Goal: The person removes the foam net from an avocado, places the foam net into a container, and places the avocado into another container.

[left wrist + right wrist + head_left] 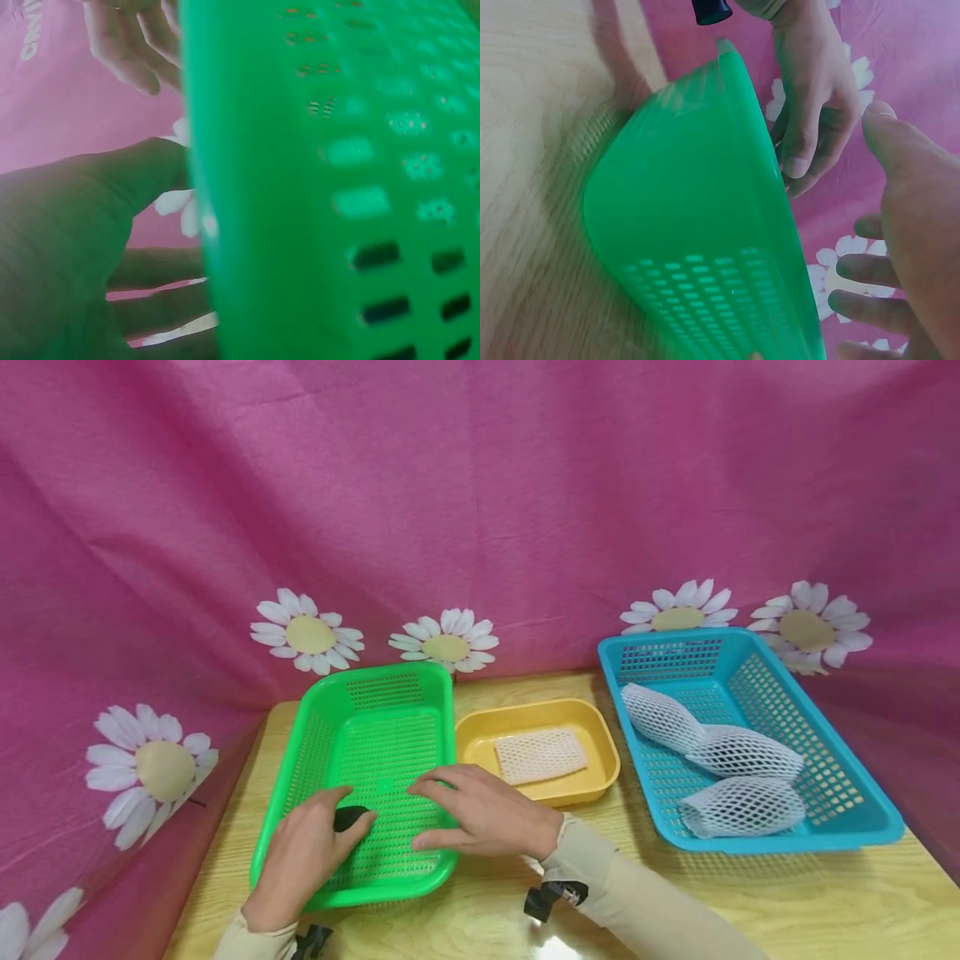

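In the head view a dark, rounded object [349, 817] shows between the thumb and fingers of my left hand [309, 847], low in the green basket [390, 889]. Most of it is hidden, so its kind cannot be told. Over the basket's right side hovers my right hand [483, 810], fingers spread and holding nothing. The right wrist view shows the left hand [817, 105] bent down over the basket rim [761, 142], and the right hand [922, 225] apart from it. A flat white foam net sleeve [542, 756] lies in the yellow tray [603, 777].
A blue basket [855, 777] stands at the right of the wooden table [480, 902]. It holds three bulging white foam net sleeves [742, 807]. A pink curtain [480, 510] with daisies hangs behind and to the left.
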`<state>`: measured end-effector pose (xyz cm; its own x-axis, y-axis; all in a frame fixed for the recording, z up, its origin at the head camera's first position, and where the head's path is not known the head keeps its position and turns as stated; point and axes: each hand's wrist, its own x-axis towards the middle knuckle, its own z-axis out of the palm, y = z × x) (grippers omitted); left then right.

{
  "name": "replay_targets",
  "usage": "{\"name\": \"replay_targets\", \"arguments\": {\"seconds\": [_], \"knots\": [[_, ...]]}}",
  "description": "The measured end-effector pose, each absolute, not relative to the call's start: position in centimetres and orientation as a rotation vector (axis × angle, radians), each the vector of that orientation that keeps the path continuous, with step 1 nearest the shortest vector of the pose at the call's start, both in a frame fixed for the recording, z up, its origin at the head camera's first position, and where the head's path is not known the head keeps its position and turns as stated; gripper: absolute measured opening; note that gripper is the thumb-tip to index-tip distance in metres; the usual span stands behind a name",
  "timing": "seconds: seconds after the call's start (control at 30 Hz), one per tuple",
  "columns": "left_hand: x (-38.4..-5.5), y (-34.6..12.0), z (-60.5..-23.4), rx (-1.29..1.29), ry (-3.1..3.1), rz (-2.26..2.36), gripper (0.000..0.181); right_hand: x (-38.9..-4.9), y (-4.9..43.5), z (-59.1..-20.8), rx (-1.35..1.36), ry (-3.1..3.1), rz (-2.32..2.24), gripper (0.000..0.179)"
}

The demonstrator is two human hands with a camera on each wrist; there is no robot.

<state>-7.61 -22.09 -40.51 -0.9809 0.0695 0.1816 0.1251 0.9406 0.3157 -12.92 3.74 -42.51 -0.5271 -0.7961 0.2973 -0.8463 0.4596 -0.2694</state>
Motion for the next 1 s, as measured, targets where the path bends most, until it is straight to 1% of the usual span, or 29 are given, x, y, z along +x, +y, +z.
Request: {"name": "replay_targets", "arguments": {"seconds": [0.27,1.0], "knots": [[-7.8,-20.6,-40.3,-0.257,-2.8,-0.457,0.048,-13.1,4.8,-42.3,1.399,-2.585,0.553,0.066],[-7.9,-17.6,-40.4,-0.444,-2.627,-0.571,0.043,-13.6,8.6,-40.7,1.274,-2.628,0.525,0.067]]}}
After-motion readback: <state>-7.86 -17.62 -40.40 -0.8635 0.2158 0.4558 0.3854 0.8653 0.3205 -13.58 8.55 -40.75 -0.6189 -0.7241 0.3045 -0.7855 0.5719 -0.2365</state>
